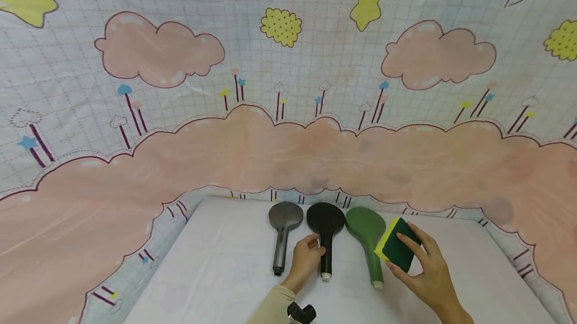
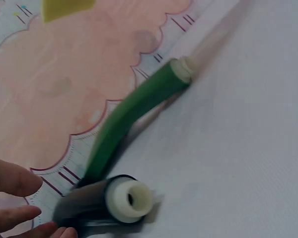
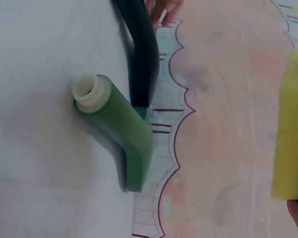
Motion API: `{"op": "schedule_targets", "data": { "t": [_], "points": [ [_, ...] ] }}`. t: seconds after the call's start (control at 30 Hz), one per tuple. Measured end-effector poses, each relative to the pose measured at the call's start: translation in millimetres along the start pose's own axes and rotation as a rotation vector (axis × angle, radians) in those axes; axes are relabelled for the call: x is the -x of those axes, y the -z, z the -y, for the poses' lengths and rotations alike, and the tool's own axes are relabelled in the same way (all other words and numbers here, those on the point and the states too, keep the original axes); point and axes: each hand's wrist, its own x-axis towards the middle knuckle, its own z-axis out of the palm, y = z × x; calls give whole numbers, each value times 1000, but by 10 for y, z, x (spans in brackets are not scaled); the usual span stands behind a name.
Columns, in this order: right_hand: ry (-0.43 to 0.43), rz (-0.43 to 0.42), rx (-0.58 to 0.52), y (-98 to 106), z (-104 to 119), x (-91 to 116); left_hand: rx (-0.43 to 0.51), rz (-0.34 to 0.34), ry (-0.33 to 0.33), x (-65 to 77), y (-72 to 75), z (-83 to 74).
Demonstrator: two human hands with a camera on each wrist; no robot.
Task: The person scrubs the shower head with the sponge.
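Here, lower right, a sponge (image 1: pixel 397 250) is pinched by the right hand (image 1: pixel 429 274); lower centre, the black shower head (image 1: pixel 325 220) might be spun if loose: grip by the left hand (image 1: pixel 304 260) can't be told.

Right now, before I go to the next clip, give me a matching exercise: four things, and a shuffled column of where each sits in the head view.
1. gray shower head
2. black shower head
3. green shower head
4. sponge

A. row's middle
B. in the right hand
C. row's left end
D. row's right end

Pairs: 1-C, 2-A, 3-D, 4-B
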Motion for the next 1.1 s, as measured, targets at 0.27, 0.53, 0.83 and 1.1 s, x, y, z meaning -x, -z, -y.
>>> {"op": "schedule_targets", "data": {
  "t": [0.27, 0.53, 0.83, 1.1],
  "points": [
    [10, 9, -3, -35, 24, -70, 15, 69, -101, 128, 249, -206],
    [54, -2, -29, -116, 72, -161, -21, 29, -164, 140, 541, -307],
    [60, 0, -59, -190, 165, -228, -136, -40, -219, 110, 862, -244],
    [89, -18, -86, -255, 190, -206, -268, -78, -154, 34, 1020, -23]
  ]
}}
